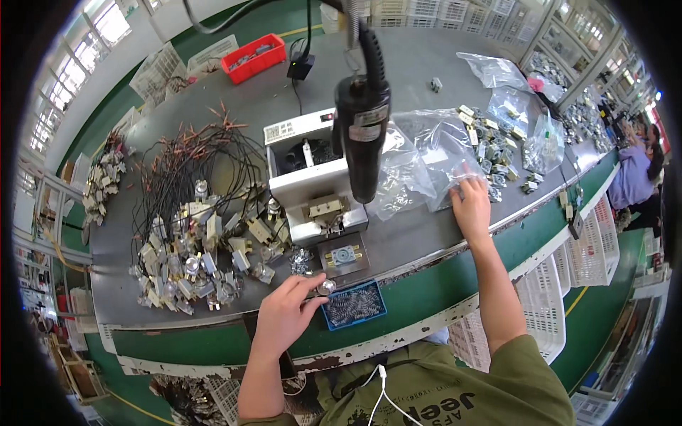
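pinching a small round silver part (327, 287) at the table's (419, 241) near edge, just left of the blue tray of screws (354, 305), the left hand (284, 316) closes thumb and forefinger on it; its long axis is hard to make out. the right hand (470, 206), arm stretched forward, lies fingers spread on a clear plastic bag (426, 160), apparently gripping nothing.

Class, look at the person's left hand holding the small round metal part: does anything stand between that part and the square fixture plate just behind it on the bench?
Nothing visible does. The left hand pinches the round metal part just in front of the fixture plate, with only bare bench between them.
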A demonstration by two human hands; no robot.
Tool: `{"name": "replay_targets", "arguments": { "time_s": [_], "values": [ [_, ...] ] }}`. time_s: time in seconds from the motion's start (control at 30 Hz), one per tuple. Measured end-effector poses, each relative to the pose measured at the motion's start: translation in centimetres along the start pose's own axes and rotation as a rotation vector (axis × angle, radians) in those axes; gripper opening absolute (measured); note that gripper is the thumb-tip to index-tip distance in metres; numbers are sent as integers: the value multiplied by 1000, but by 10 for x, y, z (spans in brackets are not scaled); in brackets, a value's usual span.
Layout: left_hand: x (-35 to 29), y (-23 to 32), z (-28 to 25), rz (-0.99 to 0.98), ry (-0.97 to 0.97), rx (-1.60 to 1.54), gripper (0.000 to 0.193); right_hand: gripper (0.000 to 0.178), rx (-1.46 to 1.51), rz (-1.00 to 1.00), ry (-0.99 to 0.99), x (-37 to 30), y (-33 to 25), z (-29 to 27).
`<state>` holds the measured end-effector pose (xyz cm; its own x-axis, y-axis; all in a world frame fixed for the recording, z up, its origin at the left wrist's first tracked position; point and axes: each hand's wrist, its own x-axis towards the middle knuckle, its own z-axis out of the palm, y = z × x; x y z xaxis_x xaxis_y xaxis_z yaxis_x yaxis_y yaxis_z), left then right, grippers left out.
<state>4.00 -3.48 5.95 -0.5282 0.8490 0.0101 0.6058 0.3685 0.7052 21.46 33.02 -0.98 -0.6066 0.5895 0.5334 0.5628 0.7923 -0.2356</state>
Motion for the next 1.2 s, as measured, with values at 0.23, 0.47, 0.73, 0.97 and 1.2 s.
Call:
{"name": "replay_targets", "arguments": {
  "time_s": [0.23, 0.47, 0.73, 0.97, 1.2],
  "values": [
    [-9, -10, 0, -7, 33, 33, 39, 26, 230, -52, -126, -27, -85, -70],
    [-11, -10, 0, 9, 40, 49, 37, 19, 573, -525, -596, -77, -162, -52],
    [-15, -13, -1, -22, 56, 45, 38, 15, 472, -616, -629, -82, -188, -36],
    [-14, -15, 0, 18, 71, 56, 37, 16, 319, -651, -639, -78, -194, -31],
    [-14, -16, -1, 24, 62, 56, 36, 18, 319, -741, -638, -71, -195, -30]
  ]
}}
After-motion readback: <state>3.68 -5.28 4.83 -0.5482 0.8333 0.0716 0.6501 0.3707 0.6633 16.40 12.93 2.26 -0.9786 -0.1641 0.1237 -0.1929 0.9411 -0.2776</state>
